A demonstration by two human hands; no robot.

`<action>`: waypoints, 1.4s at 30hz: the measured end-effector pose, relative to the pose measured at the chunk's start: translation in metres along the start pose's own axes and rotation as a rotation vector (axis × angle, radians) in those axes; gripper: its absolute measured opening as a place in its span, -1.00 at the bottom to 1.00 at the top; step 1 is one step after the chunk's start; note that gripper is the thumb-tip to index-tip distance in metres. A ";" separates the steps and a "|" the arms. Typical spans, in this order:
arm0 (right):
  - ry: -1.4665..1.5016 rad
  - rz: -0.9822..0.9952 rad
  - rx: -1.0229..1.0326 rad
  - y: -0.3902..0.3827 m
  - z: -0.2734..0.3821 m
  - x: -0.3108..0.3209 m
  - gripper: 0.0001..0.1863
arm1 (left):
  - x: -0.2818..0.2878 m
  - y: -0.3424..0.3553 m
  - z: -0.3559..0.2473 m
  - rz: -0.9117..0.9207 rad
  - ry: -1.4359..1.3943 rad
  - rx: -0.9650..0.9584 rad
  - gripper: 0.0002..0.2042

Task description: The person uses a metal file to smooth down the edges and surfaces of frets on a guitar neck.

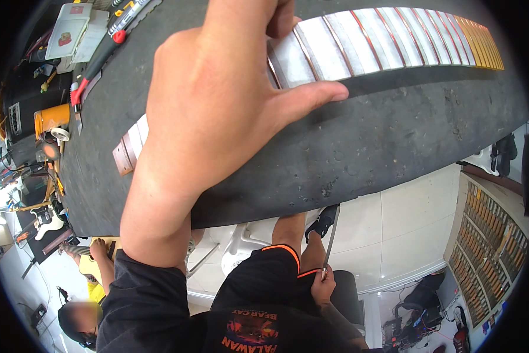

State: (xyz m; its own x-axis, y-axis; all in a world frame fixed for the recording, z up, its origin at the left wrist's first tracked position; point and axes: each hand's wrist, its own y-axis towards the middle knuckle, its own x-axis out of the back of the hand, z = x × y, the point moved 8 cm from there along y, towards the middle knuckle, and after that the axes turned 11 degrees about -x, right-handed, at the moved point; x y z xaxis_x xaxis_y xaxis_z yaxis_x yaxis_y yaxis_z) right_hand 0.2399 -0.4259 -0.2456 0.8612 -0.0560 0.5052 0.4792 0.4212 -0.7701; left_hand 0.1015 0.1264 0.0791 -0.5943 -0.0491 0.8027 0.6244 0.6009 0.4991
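Large in the picture, my left hand is raised over a guitar neck on the dark bench mat. Its thumb stretches out to the right, and the top edge of the head view cuts off some of the fingers. Whether this hand touches the neck I cannot tell. Pale tape covers the fretboard between the copper-coloured frets, while the far right end shows gold-coloured strips. Part of the neck is hidden behind my hand. Low beside my leg, my right hand is closed around a long thin metal tool pointing upward.
Left of the neck lie a red-and-black handled tool, an orange container, a tape roll and a white tray. A person sits lower left with a yellow guitar. A rack of handled tools stands at right.
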 end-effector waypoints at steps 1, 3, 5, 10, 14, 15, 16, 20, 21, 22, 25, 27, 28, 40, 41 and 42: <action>-0.013 0.012 -0.019 0.001 -0.002 -0.001 -0.59 | 0.000 0.001 0.000 0.002 -0.001 0.000 -0.47; -0.028 0.018 -0.042 0.000 -0.004 0.000 -0.59 | 0.001 0.000 -0.001 -0.002 -0.002 -0.003 -0.47; -0.007 -0.023 0.007 -0.001 0.001 0.008 -0.57 | 0.000 -0.002 -0.001 -0.010 -0.006 -0.001 -0.46; 0.154 -0.096 -0.194 -0.014 0.027 0.064 -0.57 | 0.004 -0.005 -0.001 -0.026 0.006 0.023 -0.45; 0.211 -0.377 -0.027 -0.031 0.066 0.155 -0.55 | 0.006 0.004 -0.007 -0.029 0.001 0.034 -0.45; 0.265 -0.430 0.004 -0.037 0.085 0.175 -0.55 | 0.007 0.004 -0.007 -0.016 -0.013 0.042 -0.44; 0.280 -0.480 0.117 -0.043 0.101 0.193 -0.53 | 0.006 0.003 -0.006 0.020 -0.041 0.047 -0.44; 0.263 -0.604 0.383 -0.079 0.197 0.232 -0.48 | 0.004 0.004 -0.010 0.006 -0.086 0.041 -0.44; 0.252 -0.630 0.386 -0.083 0.214 0.232 -0.48 | 0.005 0.005 -0.011 0.013 -0.057 0.039 -0.44; 0.248 -0.629 0.384 -0.086 0.227 0.238 -0.48 | 0.003 0.003 -0.012 0.019 -0.046 0.039 -0.43; -0.045 -0.314 0.692 -0.091 0.288 0.218 -0.53 | 0.004 0.000 -0.008 -0.019 -0.060 0.067 -0.42; -0.296 -0.266 0.953 -0.100 0.316 0.198 -0.53 | 0.003 0.002 -0.008 -0.006 -0.108 0.103 -0.43; -0.321 -0.337 0.971 -0.100 0.320 0.196 -0.54 | 0.000 0.002 -0.008 0.009 -0.127 0.116 -0.43; -0.403 -0.172 0.980 -0.096 0.346 0.179 -0.46 | -0.003 0.000 -0.009 0.010 -0.126 0.054 -0.42; -0.399 -0.176 0.987 -0.097 0.347 0.180 -0.46 | -0.003 0.000 -0.008 0.005 -0.124 0.051 -0.42; -0.403 -0.177 0.989 -0.098 0.348 0.180 -0.46 | -0.003 0.000 -0.006 -0.035 -0.174 0.060 -0.43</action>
State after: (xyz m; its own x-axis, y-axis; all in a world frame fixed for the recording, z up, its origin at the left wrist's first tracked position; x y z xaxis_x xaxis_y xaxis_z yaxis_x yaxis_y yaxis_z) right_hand 0.2886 -0.1618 0.0565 0.5876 0.0379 0.8082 0.0868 0.9902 -0.1095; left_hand 0.1063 0.1215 0.0787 -0.6971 0.0648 0.7141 0.5734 0.6483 0.5009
